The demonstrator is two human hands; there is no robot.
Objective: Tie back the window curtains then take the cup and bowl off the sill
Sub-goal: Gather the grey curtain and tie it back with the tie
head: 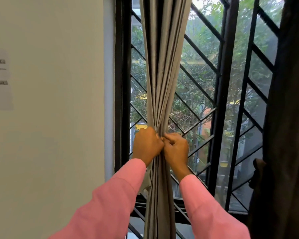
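A grey curtain (162, 69) hangs gathered into a narrow bunch in front of the left window pane. My left hand (147, 144) grips the bunch from its left side with curled fingers. My right hand (177, 149) grips it from the right at the same height, knuckles meeting the left hand. Whether a tie-back lies under my fingers I cannot tell. A second, dark curtain (288, 135) hangs at the right edge of the window. No cup, bowl or sill surface shows in this view.
A black window frame (122, 100) with diagonal metal bars (198, 54) stands behind the curtain, trees outside. A pale wall (59, 118) fills the left, with a paper notice (0, 80) stuck on it.
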